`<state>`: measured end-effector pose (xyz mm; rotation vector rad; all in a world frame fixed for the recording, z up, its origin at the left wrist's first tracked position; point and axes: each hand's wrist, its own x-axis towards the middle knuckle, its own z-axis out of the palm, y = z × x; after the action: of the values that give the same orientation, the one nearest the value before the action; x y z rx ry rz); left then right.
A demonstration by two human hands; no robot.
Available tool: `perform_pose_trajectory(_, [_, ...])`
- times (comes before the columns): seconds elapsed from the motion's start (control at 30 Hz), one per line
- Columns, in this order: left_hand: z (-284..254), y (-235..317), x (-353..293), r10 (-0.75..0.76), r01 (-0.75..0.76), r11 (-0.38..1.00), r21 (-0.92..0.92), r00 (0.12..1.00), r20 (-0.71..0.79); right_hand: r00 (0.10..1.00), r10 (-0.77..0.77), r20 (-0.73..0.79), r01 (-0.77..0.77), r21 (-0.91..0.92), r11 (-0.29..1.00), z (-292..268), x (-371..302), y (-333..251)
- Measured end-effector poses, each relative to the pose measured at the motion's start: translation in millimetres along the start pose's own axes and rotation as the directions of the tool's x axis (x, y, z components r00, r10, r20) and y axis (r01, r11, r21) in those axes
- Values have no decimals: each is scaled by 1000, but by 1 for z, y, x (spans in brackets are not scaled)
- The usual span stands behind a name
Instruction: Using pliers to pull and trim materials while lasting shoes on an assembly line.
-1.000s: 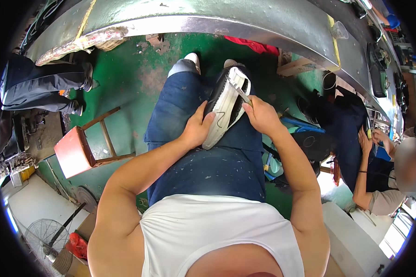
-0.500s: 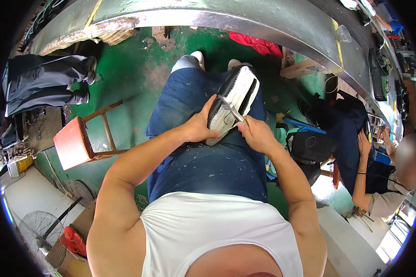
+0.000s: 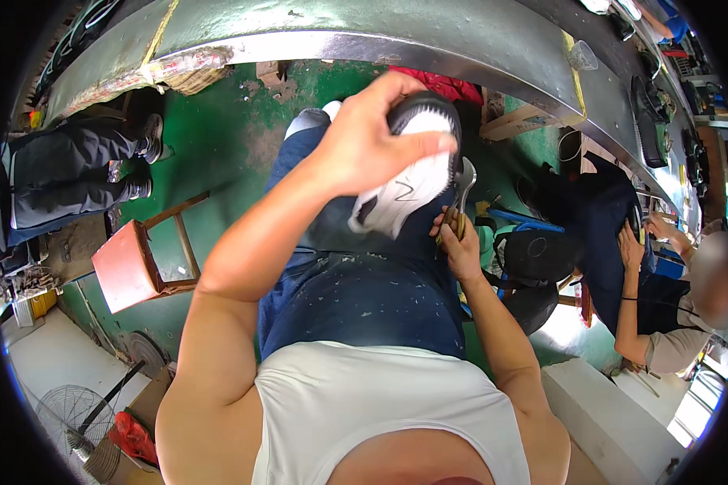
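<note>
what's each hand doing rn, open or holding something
Left hand: closed around a black-and-white shoe.
Right hand: closed on the handle of a metal tool.

The left hand (image 3: 372,137) holds up a black and white shoe (image 3: 421,178) above the person's blue lap (image 3: 356,295). The right hand (image 3: 463,250) grips a metal tool (image 3: 467,179) with a curved end, close beside the shoe. A red stool (image 3: 128,268) is on the green floor (image 3: 210,121), and a long table (image 3: 340,18) bends across the front.
</note>
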<state>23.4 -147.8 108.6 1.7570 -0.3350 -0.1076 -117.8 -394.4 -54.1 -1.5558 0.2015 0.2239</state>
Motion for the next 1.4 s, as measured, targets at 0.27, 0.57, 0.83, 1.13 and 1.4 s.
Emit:
perform_pose_trajectory(0.27, [52, -171, -16, -721, 715, 526, -460, 662, 205, 926, 236, 294, -6, -615, 789, -10, 8, -78])
perform_pose_trajectory(0.57, [67, -176, -59, -554, 561, 768, -309, 824, 119, 891, 93, 444, 376, -837, 397, 11, 50, -131])
perform_pose_trajectory(0.83, [55, -173, -68, -528, 530, 695, -487, 835, 154, 904, 239, 355, 135, -766, 628, 31, 51, -78])
perform_pose_trajectory(1.13, [50, -152, -43, -656, 653, 581, -486, 729, 196, 771, 496, 400, -500, -103, 860, 18, 43, -30])
perform_pose_trajectory(1.4, [65, -142, -29, -723, 715, 607, -348, 678, 133, 537, 554, 636, -633, -129, 763, -43, 76, -67])
